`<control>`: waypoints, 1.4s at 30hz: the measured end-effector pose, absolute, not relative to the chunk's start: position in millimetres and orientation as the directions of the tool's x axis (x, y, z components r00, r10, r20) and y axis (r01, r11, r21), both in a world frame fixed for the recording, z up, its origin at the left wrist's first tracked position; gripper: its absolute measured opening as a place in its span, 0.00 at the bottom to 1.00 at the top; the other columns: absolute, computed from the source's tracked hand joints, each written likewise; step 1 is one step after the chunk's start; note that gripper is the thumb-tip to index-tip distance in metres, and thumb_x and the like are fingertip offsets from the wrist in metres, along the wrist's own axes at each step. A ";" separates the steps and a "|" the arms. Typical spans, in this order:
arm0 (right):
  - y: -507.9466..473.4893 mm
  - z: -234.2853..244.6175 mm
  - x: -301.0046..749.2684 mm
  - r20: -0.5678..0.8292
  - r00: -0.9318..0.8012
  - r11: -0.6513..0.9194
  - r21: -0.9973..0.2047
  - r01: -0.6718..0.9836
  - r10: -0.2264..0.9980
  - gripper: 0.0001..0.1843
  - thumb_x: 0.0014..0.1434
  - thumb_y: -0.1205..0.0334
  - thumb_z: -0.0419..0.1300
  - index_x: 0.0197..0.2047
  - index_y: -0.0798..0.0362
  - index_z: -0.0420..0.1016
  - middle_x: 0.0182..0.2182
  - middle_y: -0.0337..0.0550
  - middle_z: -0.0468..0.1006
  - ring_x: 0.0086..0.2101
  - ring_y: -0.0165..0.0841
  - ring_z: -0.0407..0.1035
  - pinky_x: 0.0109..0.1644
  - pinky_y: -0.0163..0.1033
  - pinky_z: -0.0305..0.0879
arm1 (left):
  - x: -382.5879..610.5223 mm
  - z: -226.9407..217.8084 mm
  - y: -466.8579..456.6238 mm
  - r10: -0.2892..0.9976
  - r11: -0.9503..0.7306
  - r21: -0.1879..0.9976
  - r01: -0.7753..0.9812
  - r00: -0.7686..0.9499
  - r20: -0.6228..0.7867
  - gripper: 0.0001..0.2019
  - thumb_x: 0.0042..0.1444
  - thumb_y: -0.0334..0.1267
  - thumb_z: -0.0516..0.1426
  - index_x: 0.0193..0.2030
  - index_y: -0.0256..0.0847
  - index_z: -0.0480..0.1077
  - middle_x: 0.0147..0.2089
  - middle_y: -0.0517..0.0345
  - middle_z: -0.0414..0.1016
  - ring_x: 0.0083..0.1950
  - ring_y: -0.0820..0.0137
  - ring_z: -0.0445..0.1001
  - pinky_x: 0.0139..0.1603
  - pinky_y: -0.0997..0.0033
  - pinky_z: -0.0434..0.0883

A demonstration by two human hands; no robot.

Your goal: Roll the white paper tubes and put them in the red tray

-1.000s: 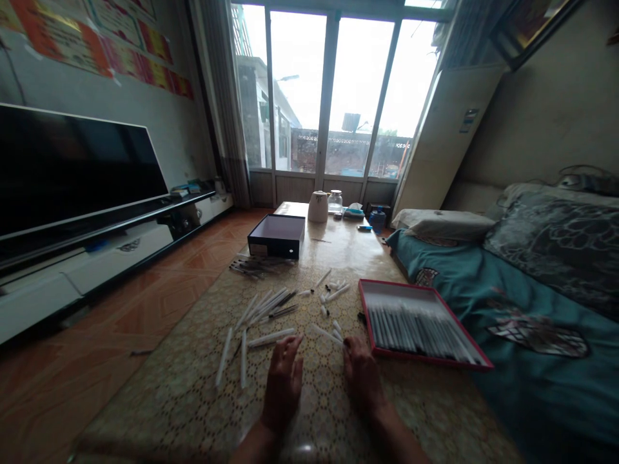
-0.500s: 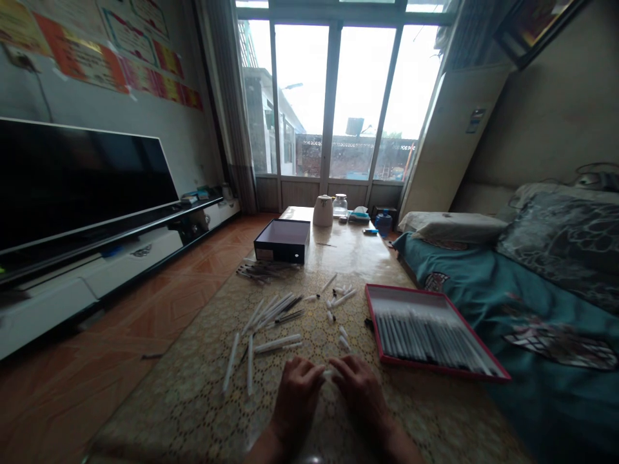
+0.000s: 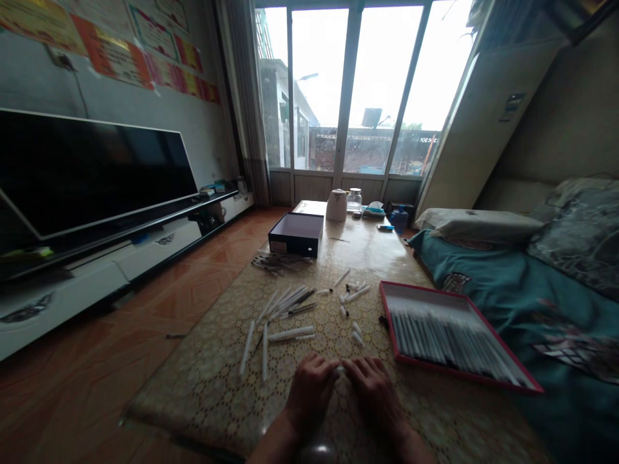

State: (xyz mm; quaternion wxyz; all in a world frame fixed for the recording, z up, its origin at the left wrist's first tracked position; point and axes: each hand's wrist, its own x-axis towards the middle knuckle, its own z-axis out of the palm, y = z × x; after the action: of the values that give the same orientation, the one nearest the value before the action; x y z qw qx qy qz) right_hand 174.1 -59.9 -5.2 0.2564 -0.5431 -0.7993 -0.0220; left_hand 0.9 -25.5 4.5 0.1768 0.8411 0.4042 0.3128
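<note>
My left hand (image 3: pixel 313 392) and my right hand (image 3: pixel 376 394) meet low over the near part of the table, fingers closed. Pinched between their fingertips is a small white pen part (image 3: pixel 340 370), mostly hidden by the fingers. Beyond my left hand lie several white pen barrels (image 3: pixel 291 334), some loose and some bunched with thin dark refills (image 3: pixel 302 308). Short white pen caps (image 3: pixel 357 336) lie past my right hand. To the right, a red-rimmed box lid (image 3: pixel 391 332) holds a row of assembled-looking pens (image 3: pixel 447 341).
A dark open box (image 3: pixel 294 246) stands farther up the patterned table (image 3: pixel 203 386), with a pile of dark thin sticks (image 3: pixel 278 263) before it. A kettle (image 3: pixel 336 206), glass jar (image 3: pixel 354 201) and tissue pack (image 3: pixel 374 209) stand at the far end. A sofa (image 3: pixel 478 267) borders the right.
The view has shifted, so the table and its things appear farther right. My hands stay together at the fingertips, still holding the small white part.
</note>
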 end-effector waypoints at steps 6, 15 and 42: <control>-58.8 -6.6 174.8 0.418 -0.270 0.399 -0.261 0.879 0.867 0.14 0.58 0.72 0.52 0.45 0.48 0.69 0.36 0.41 0.74 0.38 0.35 0.67 0.44 0.40 0.60 | 1.3 8.2 -26.4 0.794 -0.606 0.576 0.549 0.466 0.391 0.11 0.58 0.36 0.51 0.43 0.46 0.72 0.35 0.55 0.75 0.39 0.65 0.70 0.42 0.66 0.66; -51.2 -24.5 179.0 0.563 -0.108 0.344 -0.333 0.878 0.820 0.21 0.63 0.62 0.47 0.59 0.49 0.57 0.46 0.49 0.72 0.46 0.37 0.68 0.47 0.44 0.66 | -2.5 1.8 -17.0 0.880 -0.473 0.754 0.456 0.199 0.431 0.08 0.56 0.36 0.52 0.37 0.44 0.73 0.36 0.51 0.76 0.39 0.64 0.73 0.41 0.68 0.68; 94.7 19.6 96.8 0.128 -0.208 0.238 -0.311 0.920 0.970 0.13 0.59 0.72 0.48 0.42 0.51 0.68 0.42 0.43 0.70 0.39 0.30 0.68 0.36 0.32 0.58 | -61.5 1.4 12.4 0.934 0.028 0.935 -0.354 -0.324 -0.151 0.21 0.34 0.46 0.66 0.34 0.35 0.73 0.28 0.59 0.74 0.26 0.74 0.69 0.26 0.76 0.67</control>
State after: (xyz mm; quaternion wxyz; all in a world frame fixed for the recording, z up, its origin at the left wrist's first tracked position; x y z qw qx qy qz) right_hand 96.8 94.7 19.6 0.1490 -0.6116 -0.7726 0.0833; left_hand -61.5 12.4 1.4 0.5063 0.2857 0.5077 0.6359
